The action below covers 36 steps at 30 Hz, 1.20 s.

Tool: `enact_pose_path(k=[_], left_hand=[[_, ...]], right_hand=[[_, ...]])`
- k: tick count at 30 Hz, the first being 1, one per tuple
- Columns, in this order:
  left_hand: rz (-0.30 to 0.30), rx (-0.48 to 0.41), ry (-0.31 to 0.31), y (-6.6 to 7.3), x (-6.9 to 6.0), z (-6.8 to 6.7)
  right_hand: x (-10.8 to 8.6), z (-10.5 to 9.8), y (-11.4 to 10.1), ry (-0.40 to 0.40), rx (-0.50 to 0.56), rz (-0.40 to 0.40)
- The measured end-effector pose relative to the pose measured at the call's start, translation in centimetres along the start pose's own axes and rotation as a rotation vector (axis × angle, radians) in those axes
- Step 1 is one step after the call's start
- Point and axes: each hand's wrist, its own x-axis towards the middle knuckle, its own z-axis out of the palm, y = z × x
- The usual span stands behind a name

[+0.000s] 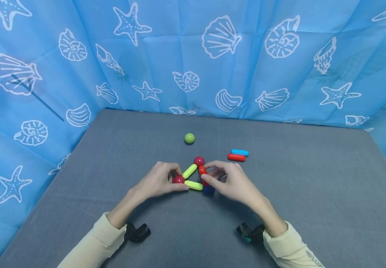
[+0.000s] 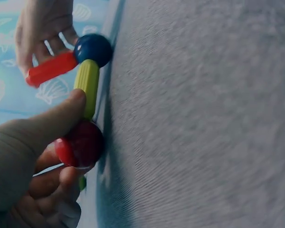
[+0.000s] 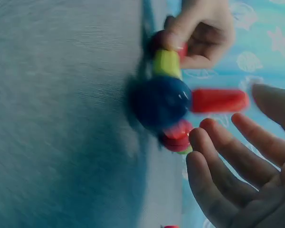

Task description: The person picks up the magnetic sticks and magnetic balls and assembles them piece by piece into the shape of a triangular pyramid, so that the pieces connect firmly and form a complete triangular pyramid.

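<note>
My left hand (image 1: pixel 160 181) pinches the near-left red ball (image 1: pixel 179 179), its thumb against a yellow stick (image 2: pixel 88 85) that joins a dark blue ball (image 2: pixel 93 50). A second yellow stick (image 1: pixel 190 171) runs from the held ball to a farther red ball (image 1: pixel 199 161). From the blue ball a red stick (image 3: pixel 219 100) sticks up away from the cloth. Around this stick my right hand (image 3: pixel 247 166) has its fingers spread and relaxed, thumb close to the stick's top end; contact is unclear. More red shows beyond the blue ball, partly hidden.
A green ball (image 1: pixel 189 138) lies behind the joined pieces. To the right, a light blue stick (image 1: pixel 239 152) and a red stick (image 1: pixel 236 157) lie side by side on the grey cloth (image 1: pixel 313 178). A blue curtain with shell prints (image 1: pixel 186 56) hangs behind and at the sides.
</note>
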Motion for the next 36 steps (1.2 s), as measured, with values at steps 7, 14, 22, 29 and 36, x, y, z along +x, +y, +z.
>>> enact_pose_path(k=[7,14,22,29,36], left_hand=[[0.038,0.011,0.029,-0.3,0.0,-0.3],[0.02,0.036,0.101,-0.3,-0.2,-0.2],[-0.174,0.077,-0.015,1.6,-1.2,-0.4],[-0.235,0.143,-0.058,3.2,-1.5,1.0],[-0.249,0.199,0.016,3.5,-1.0,2.3]], right_hand=[[0.6,-1.7,1.2,0.163,-0.145,0.053],[0.9,-2.4,2.9,0.195,-0.316,0.113],[1.0,-2.6,4.0,0.173,-0.414,0.115],[0.9,-2.6,4.0,0.119,-0.437,0.134],[1.0,-2.8,3.9,0.03,-0.349,0.179]])
